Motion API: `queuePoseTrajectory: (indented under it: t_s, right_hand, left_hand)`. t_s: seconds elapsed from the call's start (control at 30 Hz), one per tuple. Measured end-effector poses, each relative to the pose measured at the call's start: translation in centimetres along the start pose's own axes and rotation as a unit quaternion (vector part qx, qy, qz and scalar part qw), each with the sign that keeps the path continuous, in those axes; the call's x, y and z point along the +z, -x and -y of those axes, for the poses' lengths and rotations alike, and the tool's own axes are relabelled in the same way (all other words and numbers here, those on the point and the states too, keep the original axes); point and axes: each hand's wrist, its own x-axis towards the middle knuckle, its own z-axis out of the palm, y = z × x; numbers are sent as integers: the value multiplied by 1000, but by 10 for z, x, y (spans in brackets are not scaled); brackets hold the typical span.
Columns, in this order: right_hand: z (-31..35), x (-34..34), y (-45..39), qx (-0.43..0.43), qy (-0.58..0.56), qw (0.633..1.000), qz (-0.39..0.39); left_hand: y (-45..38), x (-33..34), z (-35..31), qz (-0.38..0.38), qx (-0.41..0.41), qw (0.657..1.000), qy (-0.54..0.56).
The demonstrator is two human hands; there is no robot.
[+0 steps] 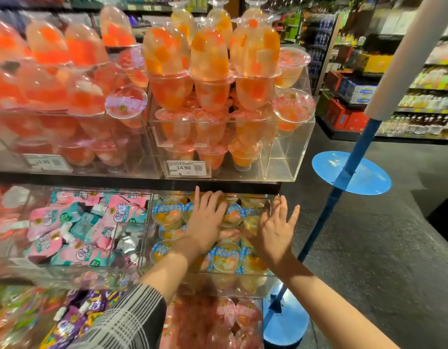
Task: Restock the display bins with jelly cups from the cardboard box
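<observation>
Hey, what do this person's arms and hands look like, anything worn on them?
Both hands are bare: no gloves, rings or watch show on the left hand or the right hand. The left arm wears a black-and-white plaid sleeve pushed up above the forearm. The right forearm is uncovered as far as the frame shows.

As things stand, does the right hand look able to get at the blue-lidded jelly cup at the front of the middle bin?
Probably yes: the right hand hovers open over that bin, and the cup lies uncovered just beside its wrist.
</observation>
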Motion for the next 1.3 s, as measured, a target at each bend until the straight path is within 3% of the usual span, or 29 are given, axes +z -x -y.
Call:
queuePoseTrajectory:
  t_s: [0.2,0.43,0.53,0.63,0.73,0.83,0.93,1.13,1.17,1.2,1.3]
  right_hand:
    - [-5,-7,7,-1,26,1000,13]
    - [-3,-45,30,-3,45,998,35]
    - [13,-55,44,-56,-28,998,-25]
    - [50,-78,59,-182,-80,978,-64]
    - [100,-102,89,-315,-133,938,-61]
    - [158,-126,137,-417,-125,900,26]
    - [223,-143,201,-533,-93,832,122]
    - [333,-181,331,-665,-99,722,162]
    - [366,-193,376,-695,-114,691,161]
    - [373,-196,380,-697,-118,688,161]
    - [433,-223,470,-757,-139,614,175]
  left_hand:
    - [11,-15,-7,21,2,999,-44]
    - [40,-34,-5,41,-23,999,-3]
    - [82,-45,10,30,-9,992,123]
    - [140,-59,35,68,-34,981,180]
    - [211,-68,67,98,-86,980,147]
    - [300,-75,100,148,-138,969,139]
    - [406,-83,122,191,-205,949,146]
    - [610,-107,129,224,-363,889,167]
    - [672,-117,120,227,-405,869,171]
    - [683,-118,119,222,-412,865,180]
    - [803,-134,95,217,-507,810,199]
